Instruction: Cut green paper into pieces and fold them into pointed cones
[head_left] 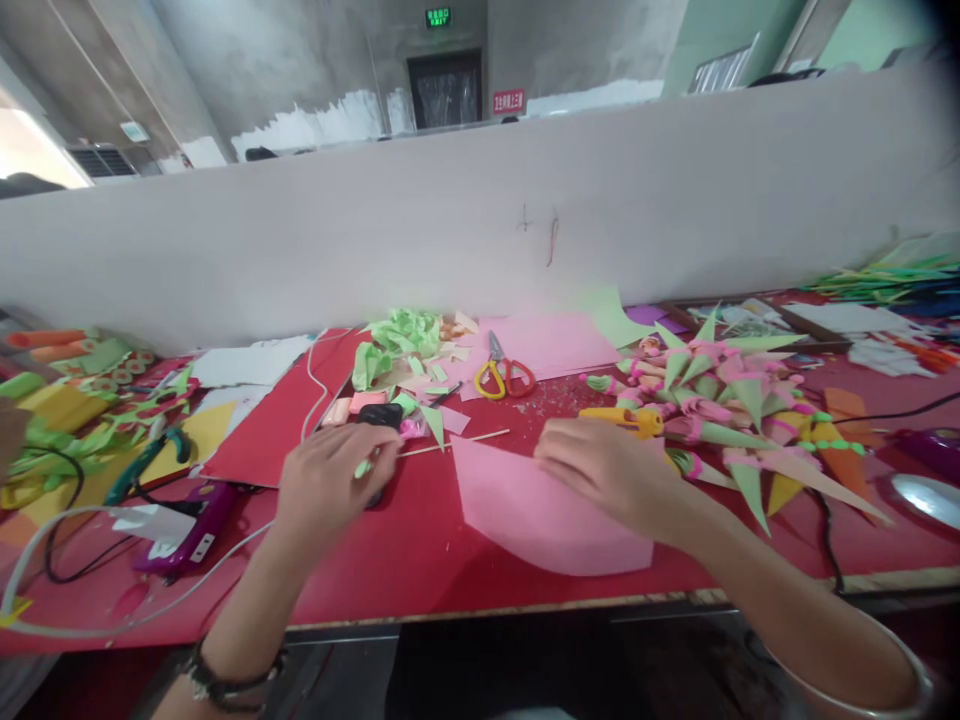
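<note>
A curved pink sheet of paper (551, 525) lies near the table's front edge. My right hand (600, 465) is closed on its upper right edge, fingertips pressed together on the paper. To the left of the sheet, my left hand (330, 475) is curled just above the table. A small pale green bit (362, 468) shows at its fingers; what it is, I cannot make out. Between the hands lies a thin wooden stick (480, 436), which touches the sheet's top corner. Scissors (504, 380) with yellow and red handles rest on pink sheets behind.
Paper cones and pink flowers (731, 410) are heaped at right, beside a yellow glue gun (626, 418). Crumpled green paper (401, 340) lies at the back. A purple power strip (191, 530), a white cable and green-handled pliers (146, 465) lie at left. A white partition (450, 220) stands behind.
</note>
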